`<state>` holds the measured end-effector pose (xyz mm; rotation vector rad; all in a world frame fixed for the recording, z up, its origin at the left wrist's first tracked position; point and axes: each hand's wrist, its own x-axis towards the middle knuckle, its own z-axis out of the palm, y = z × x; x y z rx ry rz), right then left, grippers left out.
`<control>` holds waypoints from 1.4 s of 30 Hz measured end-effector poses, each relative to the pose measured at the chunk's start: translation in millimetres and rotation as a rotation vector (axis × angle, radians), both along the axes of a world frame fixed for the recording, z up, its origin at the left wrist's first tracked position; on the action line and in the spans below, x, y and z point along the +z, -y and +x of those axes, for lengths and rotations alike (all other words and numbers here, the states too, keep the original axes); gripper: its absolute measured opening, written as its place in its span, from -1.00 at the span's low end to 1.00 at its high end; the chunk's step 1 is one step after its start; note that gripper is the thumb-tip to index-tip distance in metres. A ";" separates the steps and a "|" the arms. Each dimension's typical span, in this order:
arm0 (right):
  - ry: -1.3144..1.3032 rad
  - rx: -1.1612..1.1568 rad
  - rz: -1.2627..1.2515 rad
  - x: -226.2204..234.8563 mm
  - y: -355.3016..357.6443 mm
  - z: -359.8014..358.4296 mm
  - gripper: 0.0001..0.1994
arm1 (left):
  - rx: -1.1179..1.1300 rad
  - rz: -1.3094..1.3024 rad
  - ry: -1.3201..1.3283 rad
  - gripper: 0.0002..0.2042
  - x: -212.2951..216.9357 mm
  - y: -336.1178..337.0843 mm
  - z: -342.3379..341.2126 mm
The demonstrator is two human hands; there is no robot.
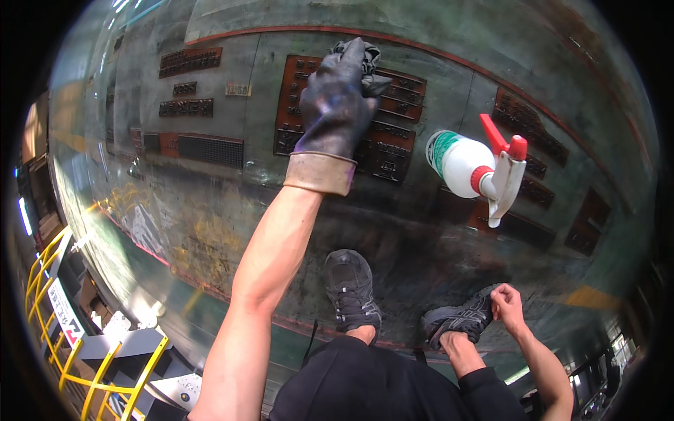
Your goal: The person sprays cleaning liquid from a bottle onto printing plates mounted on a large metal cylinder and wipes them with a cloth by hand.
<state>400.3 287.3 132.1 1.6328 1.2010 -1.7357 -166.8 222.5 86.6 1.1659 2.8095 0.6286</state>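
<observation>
My left hand (pixel 337 105) wears a dark, stained rubber glove with a tan cuff. Its fingers are closed round a crumpled grey rag (pixel 368 56), pressed onto a rusty brown plate with raised characters (pixel 400 98). That plate is fixed on a large dark green metal sheet (pixel 260 196). To the right of the glove lies a white spray bottle (pixel 463 165) with a green label and a red-and-white trigger head. My bare right hand (pixel 507 305) hangs beside my right shoe (pixel 463 316), fingers curled in, with nothing visible in them.
More rusty raised plates (pixel 189 62) sit on the sheet at left, and others (pixel 526 126) at right. My left shoe (pixel 351 291) stands on the sheet. Yellow railings (pixel 105 379) and grey machine parts are at lower left. A red line (pixel 337 28) crosses the far side.
</observation>
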 end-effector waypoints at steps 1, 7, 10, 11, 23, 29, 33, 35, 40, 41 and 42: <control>0.003 -0.102 -0.033 -2.4 -2.6 -6.0 -0.84 | 0.052 0.056 0.061 -0.28 -8.7 1.1 -1.7; -0.043 -0.135 -0.050 -4.2 -6.4 -1.0 -0.82 | -0.205 -0.052 0.161 -0.30 2.4 1.9 30.2; -0.038 -0.132 -0.043 -4.1 -6.7 0.5 -0.81 | -0.337 -0.049 0.109 -0.42 5.8 -4.0 33.2; -0.026 -0.132 -0.037 -3.5 -7.1 1.3 -0.81 | -0.377 -0.058 0.087 -0.47 7.9 -9.0 32.4; -0.042 -0.157 -0.066 -1.0 -5.3 1.3 -0.82 | -0.742 0.052 0.047 -0.80 13.3 -6.1 3.8; -0.065 -0.143 -0.004 -3.4 -0.7 3.6 -0.82 | -0.759 -0.063 0.006 -0.87 26.3 -24.8 -11.2; -0.101 -0.142 -0.040 -12.7 2.1 3.5 -0.80 | -0.701 -0.009 -0.203 -0.88 9.5 -34.8 5.4; -0.069 -0.138 -0.091 -9.1 -2.9 6.2 -0.79 | -0.777 -0.023 -0.220 -0.87 5.9 -26.7 10.7; -0.117 -0.133 -0.079 -5.2 -3.8 14.8 -0.78 | -0.776 -0.142 -0.066 -0.82 28.5 -21.9 10.3; -0.104 -0.108 -0.061 -3.4 -7.5 9.0 -0.78 | -0.773 -0.088 -0.081 -0.82 28.4 -30.5 8.3; -0.110 -0.100 -0.054 -4.4 -7.4 7.5 -0.78 | -0.743 -0.046 -0.090 -0.80 30.6 -38.4 8.2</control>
